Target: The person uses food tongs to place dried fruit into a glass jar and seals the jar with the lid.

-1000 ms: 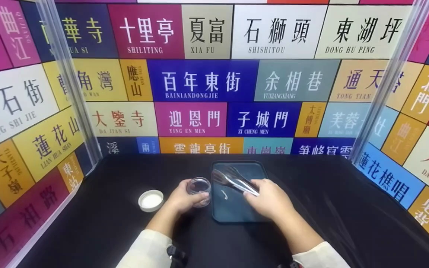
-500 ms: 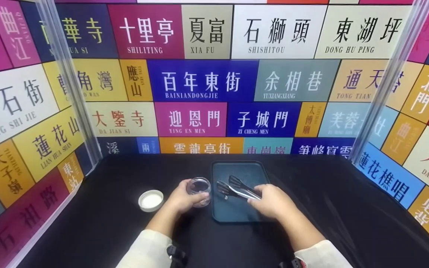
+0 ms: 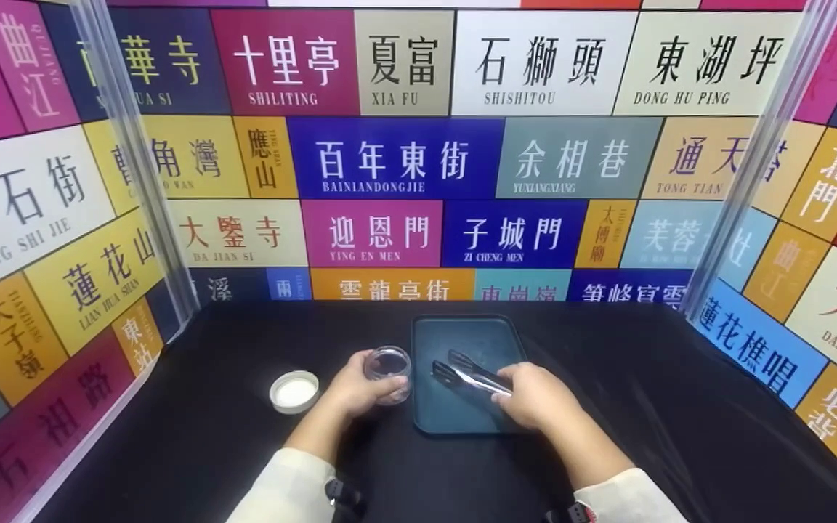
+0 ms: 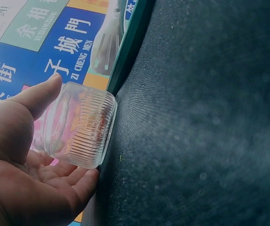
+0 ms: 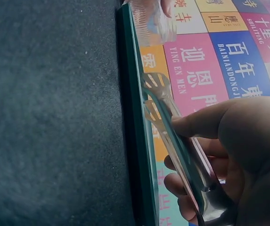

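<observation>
A clear, ribbed jar (image 3: 389, 362) with no lid stands just left of the tray. My left hand (image 3: 359, 385) grips it from the left, thumb across its near side; in the left wrist view the fingers curl beneath the jar (image 4: 85, 127). My right hand (image 3: 535, 396) holds metal tongs (image 3: 478, 379) low over the tray (image 3: 466, 421), their slotted heads pointing left toward the jar. In the right wrist view, the thumb presses one arm of the tongs (image 5: 191, 165) and the fingers wrap the other. A small gap shows between the heads, and nothing is visible between them.
A white round lid (image 3: 295, 392) lies on the black cloth (image 3: 229, 450) left of my left hand. Behind the table stands a wall of coloured name panels (image 3: 400, 156), with clear upright posts (image 3: 738, 189) at the corners.
My right hand has drawn the tongs back toward me and slightly right, and their heads have come closer together. A small white curved piece on the tray is now out of sight. My left hand stays still.
</observation>
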A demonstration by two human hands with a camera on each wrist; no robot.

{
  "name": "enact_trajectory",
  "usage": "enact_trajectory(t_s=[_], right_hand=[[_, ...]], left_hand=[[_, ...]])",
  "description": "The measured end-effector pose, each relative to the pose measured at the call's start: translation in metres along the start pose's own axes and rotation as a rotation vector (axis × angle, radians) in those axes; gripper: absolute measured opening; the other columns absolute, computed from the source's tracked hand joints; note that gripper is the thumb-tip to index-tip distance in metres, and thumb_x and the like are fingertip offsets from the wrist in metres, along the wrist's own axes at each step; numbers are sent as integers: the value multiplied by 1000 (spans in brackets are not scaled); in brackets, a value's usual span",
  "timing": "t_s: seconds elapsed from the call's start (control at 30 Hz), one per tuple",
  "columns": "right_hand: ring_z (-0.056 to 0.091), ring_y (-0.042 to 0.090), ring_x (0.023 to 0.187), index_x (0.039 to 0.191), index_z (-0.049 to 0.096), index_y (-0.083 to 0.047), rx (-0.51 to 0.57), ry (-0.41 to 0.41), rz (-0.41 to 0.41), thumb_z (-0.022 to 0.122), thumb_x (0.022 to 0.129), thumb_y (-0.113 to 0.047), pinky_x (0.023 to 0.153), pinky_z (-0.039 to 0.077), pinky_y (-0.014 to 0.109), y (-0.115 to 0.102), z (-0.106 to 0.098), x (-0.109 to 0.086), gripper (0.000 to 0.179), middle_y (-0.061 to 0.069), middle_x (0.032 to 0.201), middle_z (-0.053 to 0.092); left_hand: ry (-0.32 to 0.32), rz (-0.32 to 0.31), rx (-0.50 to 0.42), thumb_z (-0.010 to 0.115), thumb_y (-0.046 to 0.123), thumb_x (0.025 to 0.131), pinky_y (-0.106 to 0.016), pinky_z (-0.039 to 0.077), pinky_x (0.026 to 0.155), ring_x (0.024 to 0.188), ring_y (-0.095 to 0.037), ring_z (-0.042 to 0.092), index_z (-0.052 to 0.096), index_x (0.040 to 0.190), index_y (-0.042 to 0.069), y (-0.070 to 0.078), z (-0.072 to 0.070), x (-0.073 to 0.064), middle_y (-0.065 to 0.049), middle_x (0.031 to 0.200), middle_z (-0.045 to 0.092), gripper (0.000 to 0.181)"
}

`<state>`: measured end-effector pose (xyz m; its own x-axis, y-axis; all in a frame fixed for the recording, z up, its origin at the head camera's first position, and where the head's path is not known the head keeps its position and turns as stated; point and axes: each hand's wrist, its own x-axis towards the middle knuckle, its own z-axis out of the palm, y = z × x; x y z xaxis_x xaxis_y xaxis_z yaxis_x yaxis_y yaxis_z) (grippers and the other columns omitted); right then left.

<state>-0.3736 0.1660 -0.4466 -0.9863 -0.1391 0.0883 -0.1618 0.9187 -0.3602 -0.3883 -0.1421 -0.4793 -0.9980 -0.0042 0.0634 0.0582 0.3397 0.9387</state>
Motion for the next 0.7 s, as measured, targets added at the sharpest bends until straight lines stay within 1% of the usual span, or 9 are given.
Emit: enact_trajectory(t_s=[0.1,0.23,0.43,0.7], right_hand=[[66,40,131,137,72,-8,-11,7,2,76,98,-28,115,50,60,1,0,1,44,17,138,73],[65,40,133,138,71,-10,1,6,22,74,100,-28,116,49,61,2,1,2,42,17,140,72],[65,41,133,136,73,-10,-11,20,12,74,100,-26,116,49,61,5,1,2,39,17,138,72],[66,41,131,135,73,-12,0,48,46,71,102,-22,115,50,62,5,2,2,34,16,136,74]], left_hand=[[-2,-10,-1,93,27,84,-53,51,118,133,-40,62,44,153,-4,0,0,0,-28,147,61,90],[-3,-7,1,93,27,84,-53,51,118,133,-39,63,44,153,-4,0,1,0,-28,147,61,91],[-1,-4,8,93,27,83,-53,51,118,132,-39,63,44,153,-4,-1,1,1,-29,146,61,91],[1,-2,15,94,28,83,-54,50,119,132,-39,63,44,153,-4,0,1,0,-28,146,61,91]])
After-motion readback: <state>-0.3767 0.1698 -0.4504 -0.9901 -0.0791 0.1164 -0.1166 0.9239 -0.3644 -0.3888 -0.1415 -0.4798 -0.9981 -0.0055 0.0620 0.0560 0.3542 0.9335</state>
